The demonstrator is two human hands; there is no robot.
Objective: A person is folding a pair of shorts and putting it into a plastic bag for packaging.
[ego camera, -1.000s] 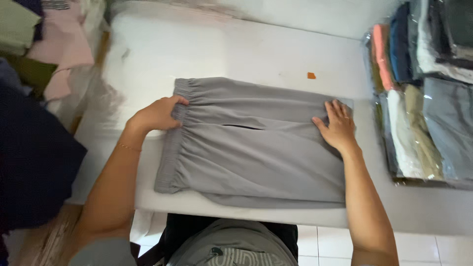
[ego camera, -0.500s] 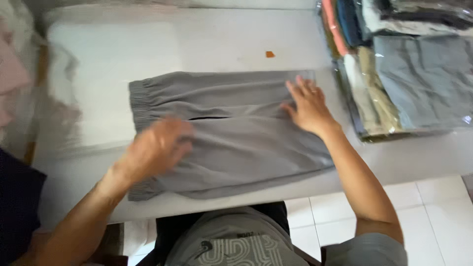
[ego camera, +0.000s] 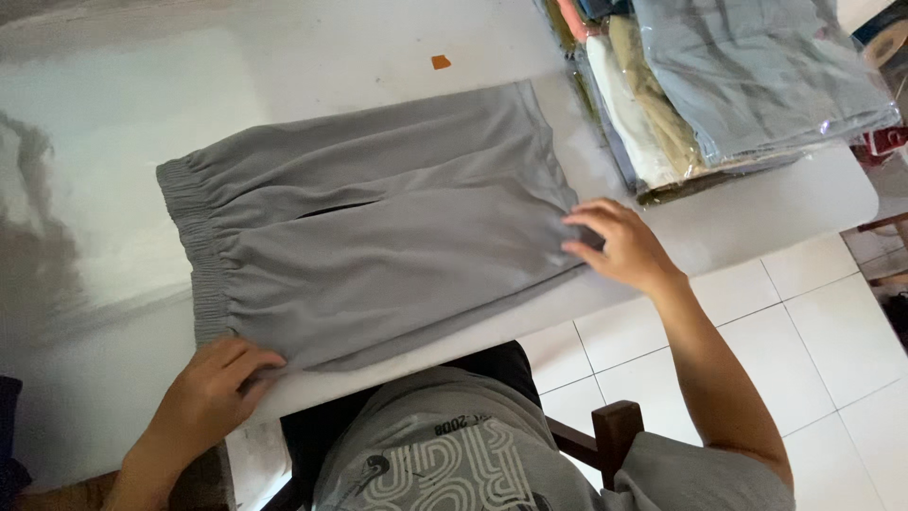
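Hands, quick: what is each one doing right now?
Left hand: open, fingers resting on the near waistband corner of the grey shorts.
Right hand: open, fingertips pressing the shorts' leg hem; grasping nothing.

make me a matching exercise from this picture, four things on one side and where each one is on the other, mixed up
Things:
1. left hand
2. right hand
3. orange scrap
4. bagged folded clothes

Places:
A. on the white table, beyond the grey shorts
B. stacked at the table's far right corner
C. at the near corner of the shorts' elastic waistband
D. on the shorts' hem end, at the table's near edge

Pairs: 1-C, 2-D, 3-A, 4-B
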